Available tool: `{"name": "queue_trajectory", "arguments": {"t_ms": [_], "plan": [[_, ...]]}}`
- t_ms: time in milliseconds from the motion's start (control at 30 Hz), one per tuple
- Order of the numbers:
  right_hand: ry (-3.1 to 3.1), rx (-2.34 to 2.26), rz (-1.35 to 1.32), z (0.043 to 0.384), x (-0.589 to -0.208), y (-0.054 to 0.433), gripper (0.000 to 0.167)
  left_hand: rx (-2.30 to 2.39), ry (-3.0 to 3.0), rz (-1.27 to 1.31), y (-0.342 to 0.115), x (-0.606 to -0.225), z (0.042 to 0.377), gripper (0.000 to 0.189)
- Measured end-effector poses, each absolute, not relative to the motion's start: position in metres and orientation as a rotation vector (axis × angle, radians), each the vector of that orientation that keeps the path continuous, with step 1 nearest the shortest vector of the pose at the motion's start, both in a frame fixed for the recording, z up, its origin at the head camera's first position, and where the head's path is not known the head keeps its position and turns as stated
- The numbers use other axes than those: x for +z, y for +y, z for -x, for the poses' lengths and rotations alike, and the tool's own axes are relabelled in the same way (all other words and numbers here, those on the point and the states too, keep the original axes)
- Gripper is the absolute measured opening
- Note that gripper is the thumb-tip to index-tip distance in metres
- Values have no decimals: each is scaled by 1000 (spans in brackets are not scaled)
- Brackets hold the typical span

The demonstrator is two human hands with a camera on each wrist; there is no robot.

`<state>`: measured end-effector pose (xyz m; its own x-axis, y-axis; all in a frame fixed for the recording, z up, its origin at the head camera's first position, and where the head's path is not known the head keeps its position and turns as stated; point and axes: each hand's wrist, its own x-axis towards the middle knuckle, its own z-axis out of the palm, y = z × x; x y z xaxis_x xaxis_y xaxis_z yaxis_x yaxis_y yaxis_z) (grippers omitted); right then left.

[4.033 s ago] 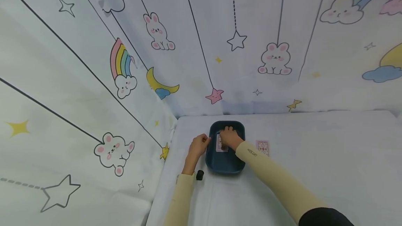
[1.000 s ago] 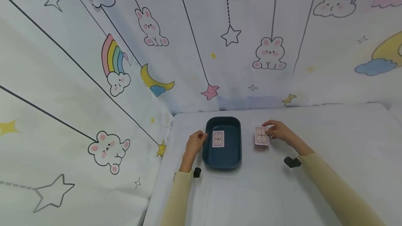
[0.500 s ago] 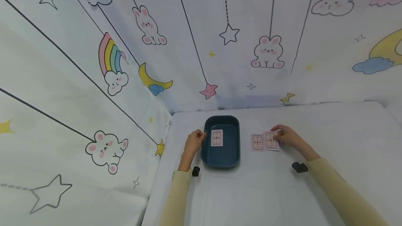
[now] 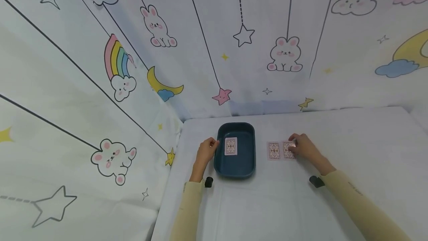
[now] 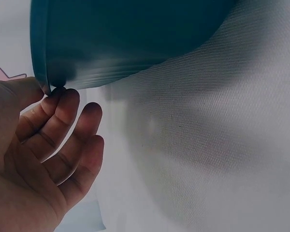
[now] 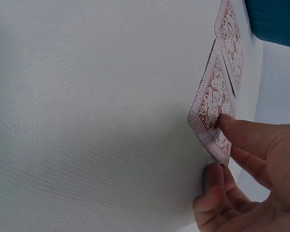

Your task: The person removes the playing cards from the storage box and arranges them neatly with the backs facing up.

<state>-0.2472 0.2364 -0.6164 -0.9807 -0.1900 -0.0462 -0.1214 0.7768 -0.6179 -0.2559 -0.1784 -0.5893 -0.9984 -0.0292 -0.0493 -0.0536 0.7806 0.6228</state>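
Head view: the outer card [image 4: 287,152] is pinched near its right edge by the right hand [image 4: 307,151], the thumb being laid on its patterned back in the right wrist view. Just left of it on the desk [image 4: 254,211], the middle card [image 4: 274,151] is placed, nearer the teal tray [image 4: 238,166]. Inside that tray the third card [image 4: 230,146] is seen; the tray's left rim is gripped by the left hand [image 4: 205,152].

The right grip [image 4: 307,149] hides part of the rightmost card [image 4: 286,153]. The left wrist view crops the tray [image 5: 135,38]. Sleeve lettering [image 4: 355,189] is illegible.
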Motion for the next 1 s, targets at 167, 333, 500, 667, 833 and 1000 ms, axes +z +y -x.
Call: {"name": "queue_trajectory", "arguments": {"t_ms": [167,333,500,667,833,1000], "plan": [[2874,-979,233,245,-617,235,33,1050,2923,75,-177,-589,256,29],[2861,-988,235,245,-616,236,34,1055,2934,63,-177,-588,255,28],[2836,-1010,251,247,-613,240,38,1049,2943,58,-176,-589,255,28],[2822,-1006,225,249,-609,242,42,1047,2942,57,-176,-588,255,28],[2808,-1016,226,253,-601,239,45,1057,2941,50,-176,-588,256,28],[2765,-1041,248,255,-587,228,49,1044,2939,55,-177,-589,256,28]]}}
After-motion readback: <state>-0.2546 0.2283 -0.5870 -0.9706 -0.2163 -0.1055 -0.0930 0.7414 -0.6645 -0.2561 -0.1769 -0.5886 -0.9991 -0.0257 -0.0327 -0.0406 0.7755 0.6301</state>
